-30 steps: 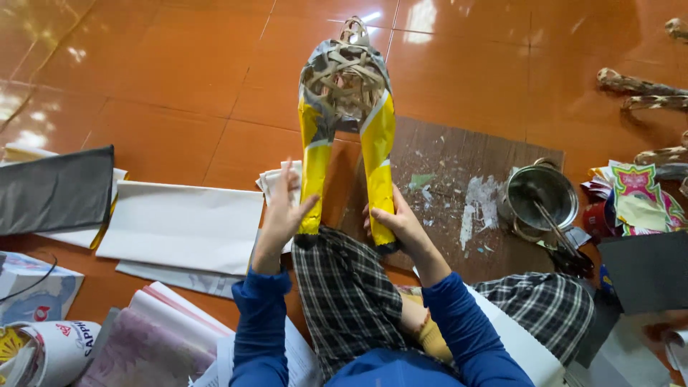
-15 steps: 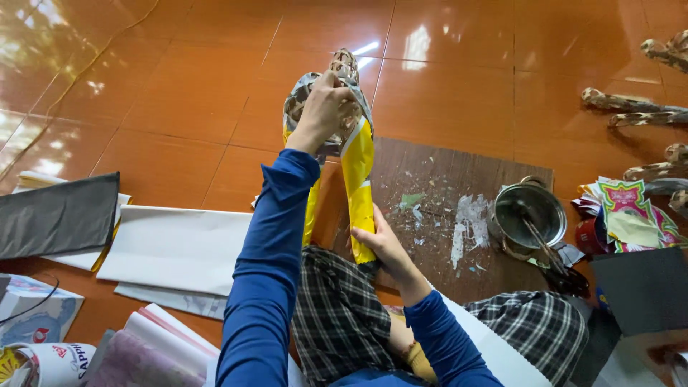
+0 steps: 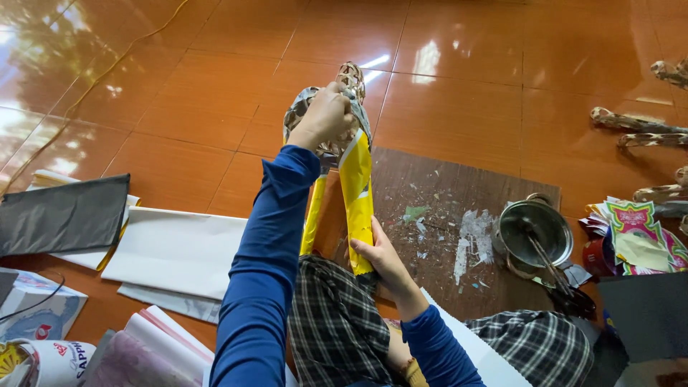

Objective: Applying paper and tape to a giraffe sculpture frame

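Observation:
A tall woven bamboo frame (image 3: pixel 351 79), partly wrapped in grey paper at the top and yellow paper (image 3: pixel 356 193) lower down, stands upright between my knees. My left hand (image 3: pixel 326 115) reaches up and grips the frame's upper part over the grey paper. Lower down, my right hand (image 3: pixel 376 251) clasps the bottom of the yellow strip. Both sleeves are blue; my legs wear checked cloth.
A brown board (image 3: pixel 444 186) with paper scraps and glue smears lies right of the frame. A metal pot (image 3: pixel 534 233) with a brush stands on its right edge. White paper sheets (image 3: pixel 172 251) and a dark sheet (image 3: pixel 61 215) lie left. Coloured prints (image 3: pixel 634 233) and more woven frames (image 3: pixel 631 122) sit right.
My left hand rose from the lower yellow strip to the frame's top. The view shifted slightly. My right hand stayed on the lower yellow paper.

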